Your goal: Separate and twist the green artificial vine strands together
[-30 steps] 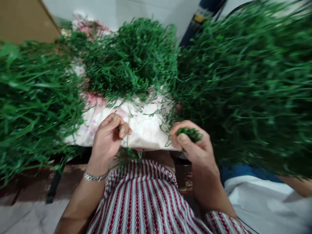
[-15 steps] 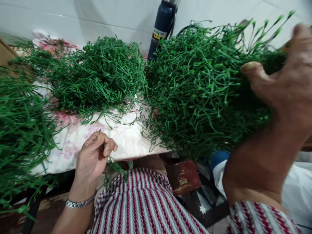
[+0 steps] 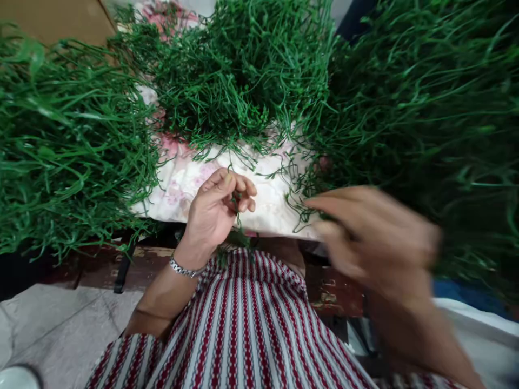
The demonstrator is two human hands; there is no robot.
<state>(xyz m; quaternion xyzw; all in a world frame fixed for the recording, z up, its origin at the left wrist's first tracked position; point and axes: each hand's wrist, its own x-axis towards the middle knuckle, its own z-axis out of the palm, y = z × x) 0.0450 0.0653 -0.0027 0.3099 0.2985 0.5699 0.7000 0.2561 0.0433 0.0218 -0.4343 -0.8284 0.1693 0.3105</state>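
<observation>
My left hand (image 3: 219,208) is closed around a thin green stem piece (image 3: 238,219), above the front edge of the flowered cloth (image 3: 263,202). To its right, my right hand (image 3: 365,232) is smeared by motion, its thumb and forefinger beside loose stems at the edge of the right green pile (image 3: 441,135); whether something is between them cannot be made out. Behind my left hand lies the middle pile (image 3: 251,75) of thin green plastic-looking stems. Another green pile (image 3: 73,146) spreads over the left side.
A cardboard box (image 3: 60,21) stands at the back left. Part of a dark bottle (image 3: 354,21) shows between the middle and right piles. Below the cloth are a reddish wooden bench (image 3: 158,265) and, at right, a white container (image 3: 478,319).
My right hand has come from the far right, over the pile, to the front edge of the cloth. The view has shifted left and down. My left hand keeps its pinch.
</observation>
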